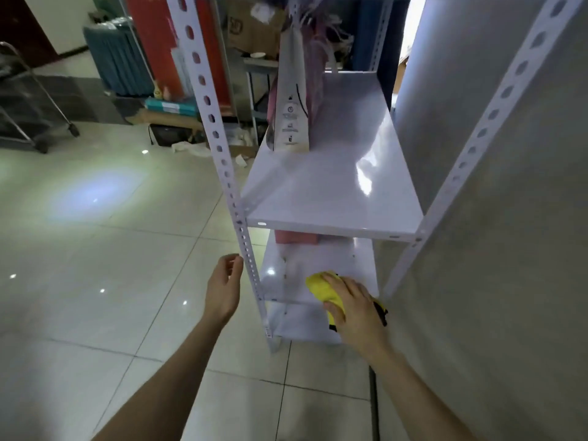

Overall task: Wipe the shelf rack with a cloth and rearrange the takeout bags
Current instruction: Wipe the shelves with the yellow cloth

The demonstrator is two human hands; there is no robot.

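We seem midway through wiping: our right hand (353,308) grips the bunched cloth (321,289) on the lower level of the shelf rack (334,222), our left hand (224,288) hangs loose and empty beside its front post, and the bags (291,100) on its middle level are not yet rearranged.

The shelf rack (334,225) carries upright takeout bags (291,122) and a yellow cloth (320,286).

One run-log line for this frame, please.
phase: wiping | right hand: holds yellow cloth on lower shelf | left hand: free, near front post | takeout bags: upright on middle shelf
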